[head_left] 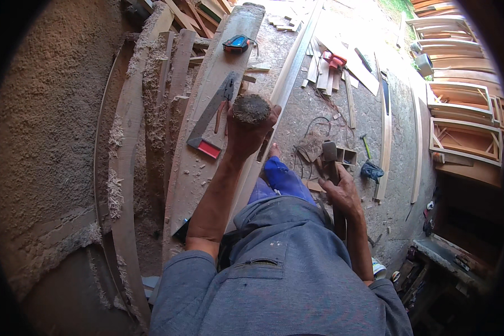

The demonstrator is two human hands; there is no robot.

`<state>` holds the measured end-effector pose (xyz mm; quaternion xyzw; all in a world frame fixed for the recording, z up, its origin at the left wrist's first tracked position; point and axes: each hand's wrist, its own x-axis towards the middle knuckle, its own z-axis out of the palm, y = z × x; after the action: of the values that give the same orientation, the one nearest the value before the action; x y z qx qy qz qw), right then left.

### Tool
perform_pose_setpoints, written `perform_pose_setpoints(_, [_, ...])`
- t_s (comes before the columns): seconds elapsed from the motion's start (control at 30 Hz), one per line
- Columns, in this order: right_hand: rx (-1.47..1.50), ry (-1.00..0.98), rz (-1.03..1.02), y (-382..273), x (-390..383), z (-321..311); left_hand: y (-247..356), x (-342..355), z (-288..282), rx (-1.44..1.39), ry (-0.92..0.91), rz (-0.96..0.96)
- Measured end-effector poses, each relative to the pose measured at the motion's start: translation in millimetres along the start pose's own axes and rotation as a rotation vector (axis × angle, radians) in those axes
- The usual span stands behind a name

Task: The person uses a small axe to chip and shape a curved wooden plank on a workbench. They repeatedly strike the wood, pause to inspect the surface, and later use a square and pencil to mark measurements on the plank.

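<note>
My left hand (245,136) is wrapped round a chisel, its frayed round wooden handle end (251,108) facing up. It stands over a long pale timber beam (293,73), which has dark slots near my fingers; the blade is mostly hidden. In my right hand (343,192), to the right of the beam, is a hammer with a dark blocky head (330,150), held up and apart from the chisel. Left of my left hand, on a wide plank (196,173), lie a try square with a red stock (209,149) and pliers with orange handles (219,116).
A blue-black tape measure (237,43) lies farther up the plank. Shaving-covered boards (126,134) lean by the rough wall at left. On the floor at right are a red power tool (335,60), offcuts, cords and a dark bag (372,170). Wooden frames (466,136) are stacked far right.
</note>
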<state>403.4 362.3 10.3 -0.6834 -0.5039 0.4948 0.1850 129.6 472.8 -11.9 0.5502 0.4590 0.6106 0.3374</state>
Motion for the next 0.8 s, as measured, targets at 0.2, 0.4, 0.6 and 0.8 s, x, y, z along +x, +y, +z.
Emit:
perform_pose_setpoints(0.2, [0.02, -0.046, 0.084, -15, 0, 2, -20, -17, 6, -0.079, 0.042, -0.052])
perform_pose_setpoints(0.4, [-0.028, -0.016, 0.112, -11, 0, 1, -54, -72, 28, -0.063, 0.052, 0.052])
perform_pose_setpoints(0.6, [-0.029, -0.071, 0.037, -11, 8, 8, -128, 49, 68, -0.052, -0.109, -0.36])
perform_pose_setpoints(0.8, [0.078, -0.013, 0.08, -3, -5, -6, -74, 44, 64, -0.202, -0.175, -0.417])
